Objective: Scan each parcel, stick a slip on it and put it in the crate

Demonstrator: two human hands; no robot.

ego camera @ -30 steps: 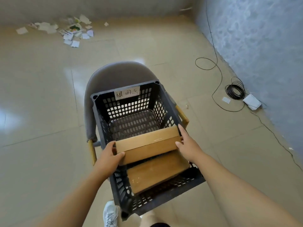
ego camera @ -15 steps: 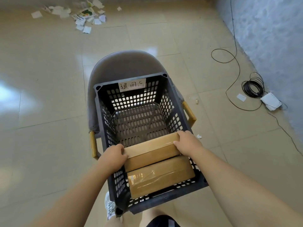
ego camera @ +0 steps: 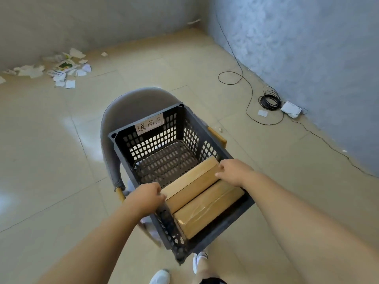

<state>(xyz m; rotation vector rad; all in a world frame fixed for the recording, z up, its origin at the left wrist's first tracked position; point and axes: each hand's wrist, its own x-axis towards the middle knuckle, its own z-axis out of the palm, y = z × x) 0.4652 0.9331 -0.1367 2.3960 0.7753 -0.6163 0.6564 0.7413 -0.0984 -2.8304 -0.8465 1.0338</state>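
Holding the top parcel (ego camera: 190, 184) by both ends, low inside the crate (ego camera: 215, 237), near side. Left hand (ego camera: 146, 196): fingers curled round the parcel's left end. Right hand (ego camera: 233, 172): fingers curled over its right end. Both are clamped on it.

Top parcel is plain brown cardboard, tilted, and overlaps the far edge of the lower parcel (ego camera: 207, 211). Can't tell if the two touch. Lower parcel lies flat against the crate's near wall, with glossy clear tape across its top.

Crate is black and perforated, sitting on the seat of a grey chair (ego camera: 131, 103). White handwritten label (ego camera: 149, 124) on the crate's far wall.

Beige tiled floor. Paper scraps (ego camera: 61, 68) piled far left by the wall. Coiled black cable (ego camera: 269, 100) and a white device (ego camera: 291, 109) just beside it along the right wall. White shoes (ego camera: 160, 276) at the bottom edge.
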